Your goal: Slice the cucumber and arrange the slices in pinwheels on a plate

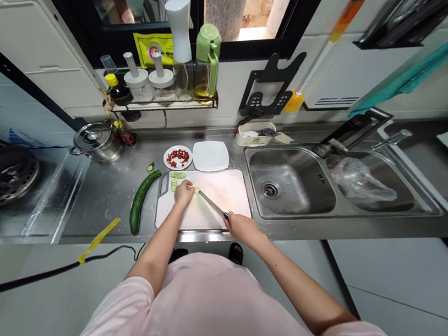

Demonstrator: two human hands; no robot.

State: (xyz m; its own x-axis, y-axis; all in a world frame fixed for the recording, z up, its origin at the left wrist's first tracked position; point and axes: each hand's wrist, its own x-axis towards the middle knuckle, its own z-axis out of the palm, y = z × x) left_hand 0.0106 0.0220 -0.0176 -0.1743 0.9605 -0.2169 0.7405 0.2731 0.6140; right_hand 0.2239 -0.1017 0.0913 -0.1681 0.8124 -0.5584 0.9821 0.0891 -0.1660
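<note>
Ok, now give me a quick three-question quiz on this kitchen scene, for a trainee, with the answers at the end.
1. Which hand is holding the knife?
2. True or false: the steel pot near the wall stands uncovered.
3. Fill in the missing word: green-edged slices of ____ lie on the cutting board.

Key:
1. The right hand.
2. False; its lid is on.
3. Cucumber.
</note>
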